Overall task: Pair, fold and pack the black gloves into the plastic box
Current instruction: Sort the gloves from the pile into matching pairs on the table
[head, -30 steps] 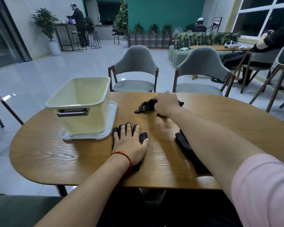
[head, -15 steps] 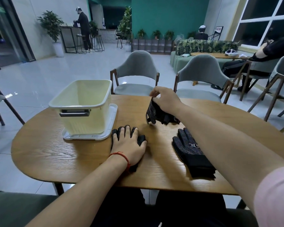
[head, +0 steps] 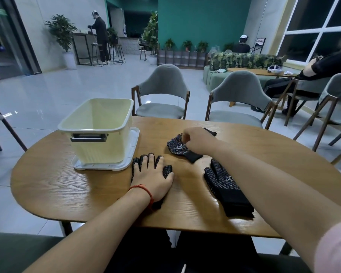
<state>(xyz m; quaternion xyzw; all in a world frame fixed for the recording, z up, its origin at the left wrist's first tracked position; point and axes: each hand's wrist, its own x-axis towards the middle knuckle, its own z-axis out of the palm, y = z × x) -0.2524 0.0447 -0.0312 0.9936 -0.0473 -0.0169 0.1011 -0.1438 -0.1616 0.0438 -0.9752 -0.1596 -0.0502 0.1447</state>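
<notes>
while the left hand [head: 153, 179] lies flat on one black glove [head: 166, 170], the right hand [head: 198, 141] pinches a crumpled glove [head: 177, 148] just beyond it (a third glove [head: 226, 191] lies beside the right forearm); the plastic box [head: 98, 134] stands left.

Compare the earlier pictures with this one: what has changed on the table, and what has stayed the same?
The right hand gripped the far glove, lifted it, and set it back down on the table nearer the person, crumpled and still held. The left hand stayed flat on the left glove; the stacked gloves and plastic box did not move.
</notes>
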